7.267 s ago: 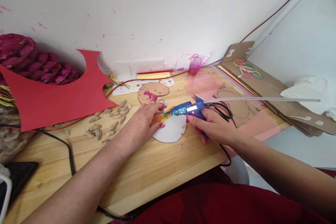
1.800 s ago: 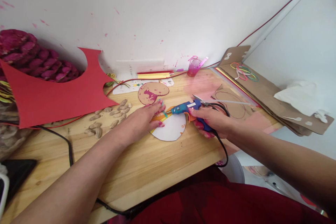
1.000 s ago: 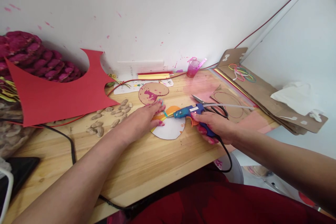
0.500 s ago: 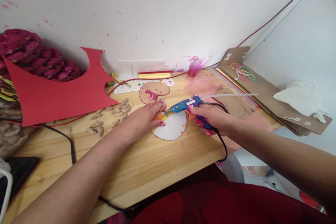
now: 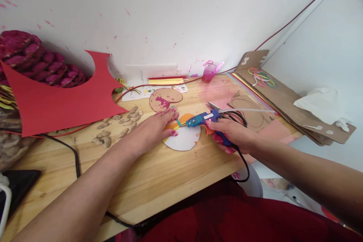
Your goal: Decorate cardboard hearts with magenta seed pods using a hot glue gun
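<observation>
A blue hot glue gun [image 5: 207, 117] with an orange trigger is gripped in my right hand [image 5: 227, 132]. A pale glue stick [image 5: 246, 110] juts from its back. Its nozzle points left, low over a round white cardboard piece [image 5: 184, 138] with orange and yellow printing. My left hand [image 5: 161, 124] lies on the left side of that piece, thumb spread from the fingers. Near its fingertips is a small teal strip [image 5: 178, 121]. Behind the glue gun are scissors [image 5: 238, 115], partly covered. A brown, magenta-stained cardboard shape [image 5: 164, 98] lies just beyond my left fingers.
Peanuts [image 5: 129, 121] are scattered left of my left hand. Red cut paper [image 5: 68, 102] stands before magenta pine-cone-like shapes [image 5: 56, 66]. A pink cup [image 5: 208, 73] stands by the wall. Flattened cardboard [image 5: 297, 117] with rubber bands lies right. The gun's black cord [image 5: 246, 166] loops over the table edge.
The glue gun in my right hand has moved slightly down and right, its tip lower. More of the scissors and the orange print shows. My left hand stays in place.
</observation>
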Demonstrator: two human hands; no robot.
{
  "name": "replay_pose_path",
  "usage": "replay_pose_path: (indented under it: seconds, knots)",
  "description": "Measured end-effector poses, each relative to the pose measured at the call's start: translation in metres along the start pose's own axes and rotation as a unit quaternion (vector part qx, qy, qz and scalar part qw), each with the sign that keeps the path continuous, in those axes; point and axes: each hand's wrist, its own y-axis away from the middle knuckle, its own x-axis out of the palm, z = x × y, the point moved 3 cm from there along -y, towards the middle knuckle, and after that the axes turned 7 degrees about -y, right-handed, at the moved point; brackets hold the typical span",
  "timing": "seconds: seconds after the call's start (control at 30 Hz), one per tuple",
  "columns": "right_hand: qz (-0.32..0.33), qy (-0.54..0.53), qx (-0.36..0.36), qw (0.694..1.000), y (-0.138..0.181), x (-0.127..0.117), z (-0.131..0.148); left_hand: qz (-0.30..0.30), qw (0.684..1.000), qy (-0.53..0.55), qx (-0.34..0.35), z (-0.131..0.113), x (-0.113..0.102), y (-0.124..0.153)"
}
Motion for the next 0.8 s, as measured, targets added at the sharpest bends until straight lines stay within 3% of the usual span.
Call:
replay_pose_path:
  seconds: [0.8]
  knots:
    - [0.009, -0.048, -0.011, 0.999, -0.011, -0.001, 0.008, -0.004, 1.000, -0.005, -0.005, 0.005, 0.002, 0.000]
